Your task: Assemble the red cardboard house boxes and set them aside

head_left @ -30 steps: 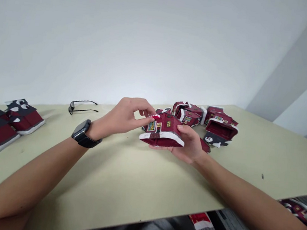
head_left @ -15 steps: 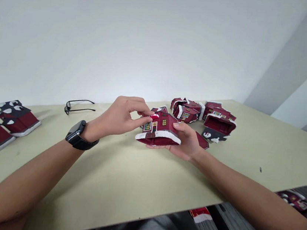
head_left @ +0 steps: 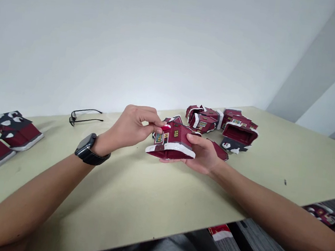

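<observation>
A small dark-red model house (head_left: 181, 138) with yellow windows and a white rim rests tilted in my right hand (head_left: 204, 156). My right thumb presses on its wall, and the fingers pass underneath. Its hollow underside faces me. My left hand (head_left: 136, 132), with a black watch on the wrist, pinches a small red and white piece (head_left: 166, 128) between thumb and forefinger. That piece lies against the house front, above a window; whether it is fixed there I cannot tell.
Several similar model houses (head_left: 206, 124) lie behind my right hand, one with its hollow base (head_left: 239, 134) facing me. More house pieces (head_left: 21, 134) sit at the far left. Black eyeglasses (head_left: 86, 117) lie near the wall. The table's front edge runs close to my lap.
The model house has shifted slightly left and tilted a little. My left hand keeps its pinch on the red and white piece.
</observation>
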